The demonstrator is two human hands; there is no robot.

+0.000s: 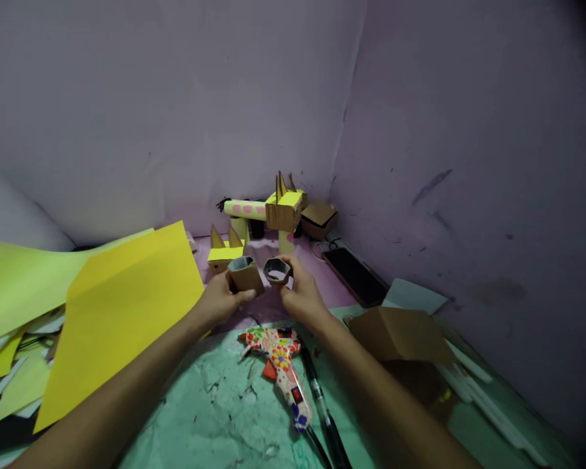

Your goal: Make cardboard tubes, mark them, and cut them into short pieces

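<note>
My left hand (221,299) is wrapped round a short brown cardboard tube (246,277), its open end facing up. Just to the right, my right hand (303,292) grips a smaller cardboard ring (277,271) by its right side. A narrow gap separates the two pieces. Behind them stands a cardboard animal figure (284,212) with a yellow top, pointed ears and a pink-spotted body. A second yellow-topped piece with ears (226,253) sits behind my left hand. Below my hands lies a flower-patterned glue gun (280,358).
Yellow sheets (127,312) cover the left side. A dark phone (355,276), a small cardboard box (319,220) and a larger open box (403,333) are on the right. A black cable or tool (325,410) runs beside the glue gun. Walls meet behind.
</note>
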